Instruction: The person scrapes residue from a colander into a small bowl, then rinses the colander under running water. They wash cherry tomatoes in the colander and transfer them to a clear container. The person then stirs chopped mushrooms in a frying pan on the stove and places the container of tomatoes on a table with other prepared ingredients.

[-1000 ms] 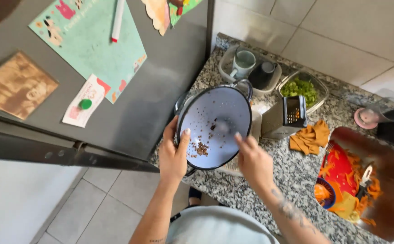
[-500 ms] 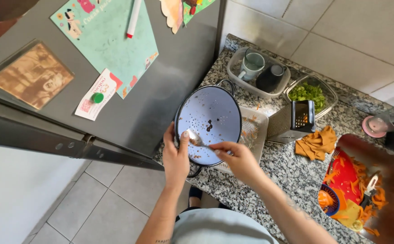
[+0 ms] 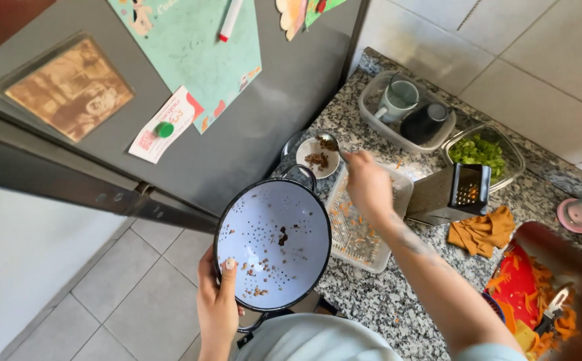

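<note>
Against the grey fridge door (image 3: 251, 140) hang flat paper things: a large pale green sheet (image 3: 191, 47) with a red and white marker (image 3: 231, 20) clipped on it, a small white and red slip (image 3: 164, 124) pinned by a round green magnet (image 3: 164, 129), and a brown square picture (image 3: 70, 87) off to the side. Below them, my left hand (image 3: 217, 304) grips the rim of a pale blue enamel colander (image 3: 274, 244) with a dark edge, thumb inside the bowl, fingers curled under. Brown bits lie scattered over its holes. It hangs off the edge of the speckled granite counter (image 3: 384, 294), above the tiled floor. My right hand (image 3: 368, 184) is pinched on a metal spoon (image 3: 331, 142), its bowl over a small white dish (image 3: 318, 157) that holds more brown bits, right by the fridge. Under my wrist sits a clear plastic tray (image 3: 364, 234) with orange shreds. Beside it stands a steel box grater (image 3: 455, 194), with an ochre cloth (image 3: 481, 230) crumpled just next to it
</note>
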